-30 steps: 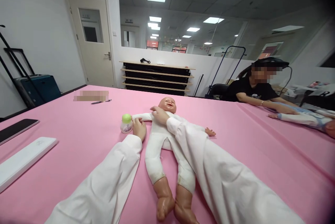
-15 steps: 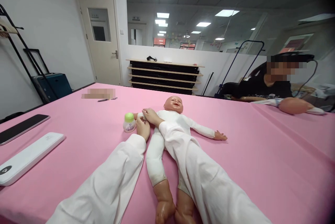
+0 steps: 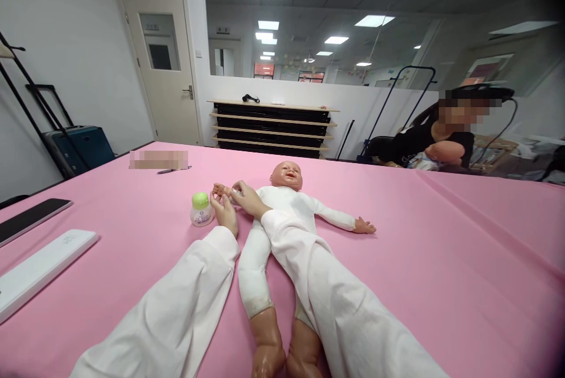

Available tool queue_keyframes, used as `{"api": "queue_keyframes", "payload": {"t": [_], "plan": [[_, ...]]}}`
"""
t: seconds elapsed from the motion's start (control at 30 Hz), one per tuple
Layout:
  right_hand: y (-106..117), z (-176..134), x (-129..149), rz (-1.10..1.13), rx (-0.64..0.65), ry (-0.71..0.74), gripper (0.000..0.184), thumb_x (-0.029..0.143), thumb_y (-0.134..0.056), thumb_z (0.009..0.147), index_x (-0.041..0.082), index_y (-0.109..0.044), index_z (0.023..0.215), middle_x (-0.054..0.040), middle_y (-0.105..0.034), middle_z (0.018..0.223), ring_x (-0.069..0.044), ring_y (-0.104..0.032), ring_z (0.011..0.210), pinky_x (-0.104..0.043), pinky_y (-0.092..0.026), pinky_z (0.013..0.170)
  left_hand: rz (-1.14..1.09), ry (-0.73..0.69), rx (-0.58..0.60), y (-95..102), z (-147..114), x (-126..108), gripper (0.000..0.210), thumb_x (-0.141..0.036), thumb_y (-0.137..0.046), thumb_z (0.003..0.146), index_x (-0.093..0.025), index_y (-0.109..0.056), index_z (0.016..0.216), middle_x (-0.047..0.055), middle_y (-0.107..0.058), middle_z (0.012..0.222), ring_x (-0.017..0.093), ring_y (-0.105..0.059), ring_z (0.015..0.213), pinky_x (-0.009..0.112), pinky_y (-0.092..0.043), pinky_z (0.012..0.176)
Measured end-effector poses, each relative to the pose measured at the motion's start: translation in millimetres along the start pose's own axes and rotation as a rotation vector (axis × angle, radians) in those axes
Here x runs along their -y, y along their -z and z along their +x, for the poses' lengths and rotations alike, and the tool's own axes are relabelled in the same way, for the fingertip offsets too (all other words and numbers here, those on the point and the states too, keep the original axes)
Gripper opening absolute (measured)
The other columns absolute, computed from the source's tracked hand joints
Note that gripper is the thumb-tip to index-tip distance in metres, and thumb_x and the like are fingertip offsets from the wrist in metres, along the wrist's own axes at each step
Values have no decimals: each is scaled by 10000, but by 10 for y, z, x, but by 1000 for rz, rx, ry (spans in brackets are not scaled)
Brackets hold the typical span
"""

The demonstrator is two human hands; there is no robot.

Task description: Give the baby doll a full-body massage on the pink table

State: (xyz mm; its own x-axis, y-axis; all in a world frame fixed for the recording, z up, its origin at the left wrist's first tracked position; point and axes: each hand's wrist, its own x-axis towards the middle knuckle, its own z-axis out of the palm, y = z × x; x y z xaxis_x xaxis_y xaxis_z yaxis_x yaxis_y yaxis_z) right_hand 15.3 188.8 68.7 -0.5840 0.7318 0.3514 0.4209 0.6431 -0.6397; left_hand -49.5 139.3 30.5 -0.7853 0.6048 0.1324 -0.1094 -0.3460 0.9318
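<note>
A baby doll (image 3: 286, 200) with a white cloth body lies on its back, head away from me and feet towards me. My right hand (image 3: 248, 199) is closed around its forearm at the left of the picture, thumb and fingers on the white sleeve. Just below the doll's hand (image 3: 219, 189), my left hand (image 3: 226, 213) has its fingers curled against that hand and wrist. A small clear jar with a green lid (image 3: 202, 209) stands upright close to the left of my left hand. The doll's other arm lies stretched out on the pink cloth.
A pink cloth (image 3: 397, 260) covers the table. At the left lie a white power bank (image 3: 48, 269) and a dark phone (image 3: 33, 220). A pen (image 3: 174, 170) lies farther back beside a blurred patch. Across the table, a person (image 3: 441, 131) holds another doll (image 3: 445, 153).
My left hand has drawn slightly down and left, and the doll's hand now shows more, raised between my fingers. The view has shifted slightly. The other person's doll is more upright.
</note>
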Motion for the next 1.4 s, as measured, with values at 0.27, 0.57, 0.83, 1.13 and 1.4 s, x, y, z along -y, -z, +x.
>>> {"api": "queue_keyframes", "payload": {"t": [0.27, 0.57, 0.83, 1.13, 1.4], "plan": [[17, -85, 84, -11, -102, 248, 377, 283, -507, 835, 207, -509, 1205, -74, -487, 1082, -182, -427, 1063, -343, -326, 977, -9, -77, 125, 39, 42, -39, 330, -397, -384, 874, -225, -429, 1152, 98, -504, 1232, 181, -557, 1063, 217, -534, 627], [-22, -52, 70, 246, -128, 112, 183, 189, -462, 820, 181, -549, 981, -33, -597, 986, -129, -546, 926, -271, -424, 850, -7, -47, 286, 28, 46, 41, 330, -386, -327, 907, -212, -485, 1139, 84, -527, 1230, 154, -532, 1107, 283, -474, 872], [20, -39, 73, 270, -277, 15, 151, 341, -469, 831, 194, -496, 815, 9, -576, 763, -120, -549, 704, -240, -436, 671, 51, -48, 470, 6, -68, -6, 389, -434, -413, 866, -242, -396, 1205, 71, -571, 1133, 128, -613, 845, 208, -493, 584], [-21, -58, 55, 239, -143, 85, 157, 189, -463, 823, 188, -571, 937, -22, -537, 966, -106, -527, 879, -225, -421, 827, 29, -57, 301, 26, 51, 97, 253, -418, -366, 880, -212, -432, 1012, 55, -592, 1029, 122, -601, 888, 234, -494, 690], [-74, -60, 29, 162, -41, 66, 240, 261, -433, 873, 174, -571, 1050, -56, -509, 1026, -129, -517, 927, -281, -415, 879, 40, 8, 230, 42, 56, 73, 300, -444, -300, 895, -196, -463, 940, 53, -591, 945, 113, -602, 794, 207, -484, 606]]}}
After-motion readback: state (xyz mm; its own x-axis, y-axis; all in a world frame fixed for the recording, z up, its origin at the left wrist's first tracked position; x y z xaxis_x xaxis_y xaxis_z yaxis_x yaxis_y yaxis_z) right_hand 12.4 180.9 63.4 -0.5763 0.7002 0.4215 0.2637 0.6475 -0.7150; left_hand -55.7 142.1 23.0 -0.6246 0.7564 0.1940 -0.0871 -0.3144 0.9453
